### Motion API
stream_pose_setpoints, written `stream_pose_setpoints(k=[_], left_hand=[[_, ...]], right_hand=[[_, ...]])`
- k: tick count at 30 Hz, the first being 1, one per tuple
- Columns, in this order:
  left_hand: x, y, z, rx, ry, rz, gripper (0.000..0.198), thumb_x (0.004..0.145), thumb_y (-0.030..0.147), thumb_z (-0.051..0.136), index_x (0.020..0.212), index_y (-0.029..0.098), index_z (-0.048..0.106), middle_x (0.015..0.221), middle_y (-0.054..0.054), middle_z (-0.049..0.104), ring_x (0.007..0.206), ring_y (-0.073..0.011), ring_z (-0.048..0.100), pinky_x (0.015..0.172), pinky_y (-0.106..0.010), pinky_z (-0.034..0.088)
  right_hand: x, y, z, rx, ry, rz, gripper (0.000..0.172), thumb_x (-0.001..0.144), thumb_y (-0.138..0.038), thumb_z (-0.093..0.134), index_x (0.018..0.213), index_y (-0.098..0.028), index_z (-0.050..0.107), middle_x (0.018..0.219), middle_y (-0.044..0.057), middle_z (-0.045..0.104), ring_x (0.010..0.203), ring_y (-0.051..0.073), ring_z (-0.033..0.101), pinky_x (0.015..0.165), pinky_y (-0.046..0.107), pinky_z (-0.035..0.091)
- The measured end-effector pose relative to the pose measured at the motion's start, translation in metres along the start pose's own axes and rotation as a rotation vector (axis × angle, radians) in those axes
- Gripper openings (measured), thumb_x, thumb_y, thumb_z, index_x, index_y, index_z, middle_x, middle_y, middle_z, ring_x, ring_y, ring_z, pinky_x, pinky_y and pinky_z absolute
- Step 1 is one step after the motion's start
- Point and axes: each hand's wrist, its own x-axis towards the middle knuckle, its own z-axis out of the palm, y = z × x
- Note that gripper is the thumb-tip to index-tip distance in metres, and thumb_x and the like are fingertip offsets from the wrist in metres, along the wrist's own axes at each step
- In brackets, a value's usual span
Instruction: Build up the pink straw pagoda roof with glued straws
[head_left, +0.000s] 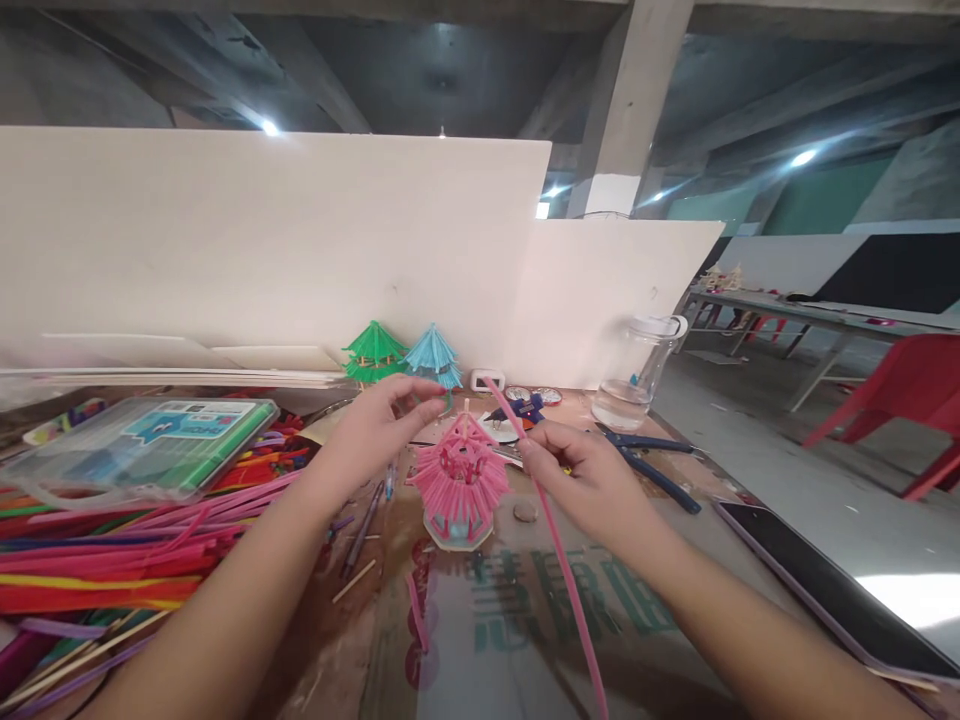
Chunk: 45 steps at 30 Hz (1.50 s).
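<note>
A small pink pavilion model (459,482) made of pipe cleaners stands on the table between my hands. My left hand (375,425) hovers just above and left of its roof, thumb and fingers pinched together; what they hold, if anything, is too small to see. My right hand (581,475) is closed on a long pink pipe cleaner (559,560) that runs from near the model's top down toward me. A green pavilion (373,352) and a blue pavilion (433,357) stand behind, against the white board.
A heap of coloured pipe cleaners (105,560) and a clear plastic box (142,445) lie at left. Blue pliers (656,465), a glass jar (637,375) and a phone (817,585) are at right. White boards (262,240) wall the back. A red chair (900,395) stands far right.
</note>
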Motion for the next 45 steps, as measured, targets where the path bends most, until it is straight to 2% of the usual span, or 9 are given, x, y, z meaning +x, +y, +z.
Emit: stream_pose_setpoints(k=[4,7,13,17,23,27,29,35,45], left_hand=[[0.004,-0.012,-0.001,0.117,-0.150,-0.038,0.043,0.079,0.049,0.057,0.106,0.018,0.068,0.113,-0.008,0.068,0.101,-0.0239,0.061,0.085,-0.033,0.047],[0.003,-0.013,0.004,0.104,-0.242,-0.060,0.037,0.080,0.046,0.056,0.104,0.020,0.069,0.110,-0.006,0.070,0.099,-0.0230,0.063,0.085,-0.032,0.047],[0.002,-0.015,0.010,-0.034,-0.315,-0.037,0.034,0.082,0.044,0.056,0.102,0.020,0.067,0.105,-0.005,0.071,0.095,-0.0220,0.065,0.082,-0.031,0.048],[0.002,-0.015,0.012,-0.049,-0.335,-0.079,0.032,0.081,0.045,0.055,0.095,0.019,0.067,0.097,-0.005,0.072,0.091,-0.0231,0.065,0.081,-0.032,0.048],[0.000,-0.013,0.010,-0.006,-0.358,-0.115,0.032,0.081,0.043,0.055,0.098,0.019,0.066,0.098,-0.005,0.071,0.088,-0.0228,0.065,0.078,-0.033,0.048],[-0.001,-0.006,0.002,0.047,-0.165,-0.006,0.042,0.082,0.047,0.053,0.110,0.019,0.065,0.110,-0.007,0.067,0.094,-0.0220,0.062,0.081,-0.033,0.048],[-0.003,-0.001,-0.002,0.048,-0.098,0.093,0.039,0.085,0.046,0.052,0.108,0.020,0.068,0.107,-0.006,0.066,0.097,-0.0211,0.059,0.084,-0.032,0.046],[-0.006,0.011,-0.001,0.018,-0.174,0.260,0.020,0.086,0.033,0.056,0.087,0.024,0.074,0.087,-0.001,0.063,0.088,-0.0164,0.056,0.083,-0.028,0.045],[-0.008,0.009,0.003,-0.020,-0.246,0.351,0.012,0.082,0.026,0.063,0.077,0.021,0.073,0.090,-0.001,0.058,0.090,-0.0149,0.055,0.084,-0.026,0.044]], right_hand=[[0.000,0.004,0.000,-0.086,0.007,-0.021,0.033,0.085,-0.032,0.040,0.056,-0.021,0.030,0.051,-0.005,0.032,0.049,0.010,0.032,0.047,0.023,0.025],[0.000,0.003,-0.005,-0.056,0.039,-0.012,0.032,0.086,-0.034,0.040,0.057,-0.021,0.035,0.051,-0.005,0.033,0.049,0.010,0.033,0.047,0.023,0.027],[0.000,-0.003,-0.025,-0.075,0.138,0.004,0.034,0.087,-0.037,0.040,0.056,-0.022,0.036,0.052,-0.004,0.034,0.049,0.011,0.034,0.048,0.024,0.028],[-0.001,0.000,-0.020,-0.060,0.082,0.004,0.035,0.088,-0.036,0.039,0.057,-0.023,0.032,0.053,-0.005,0.032,0.049,0.011,0.032,0.048,0.025,0.027],[-0.001,0.003,-0.006,-0.029,-0.041,0.005,0.036,0.088,-0.036,0.038,0.057,-0.022,0.028,0.055,-0.005,0.029,0.052,0.010,0.030,0.049,0.024,0.024],[-0.001,0.002,-0.001,-0.008,-0.123,-0.011,0.035,0.088,-0.034,0.038,0.057,-0.022,0.028,0.054,-0.005,0.029,0.052,0.010,0.030,0.049,0.024,0.024],[-0.003,0.001,0.001,0.014,-0.173,-0.013,0.033,0.088,-0.032,0.039,0.057,-0.021,0.030,0.055,-0.005,0.031,0.052,0.009,0.032,0.049,0.024,0.024],[-0.005,-0.002,0.004,0.074,-0.236,0.002,0.032,0.088,-0.032,0.040,0.058,-0.020,0.037,0.057,-0.004,0.036,0.054,0.009,0.035,0.050,0.023,0.027],[-0.001,-0.005,-0.012,0.281,-0.439,0.102,0.035,0.088,-0.039,0.045,0.059,-0.020,0.038,0.055,-0.006,0.032,0.049,0.008,0.031,0.047,0.022,0.026]])
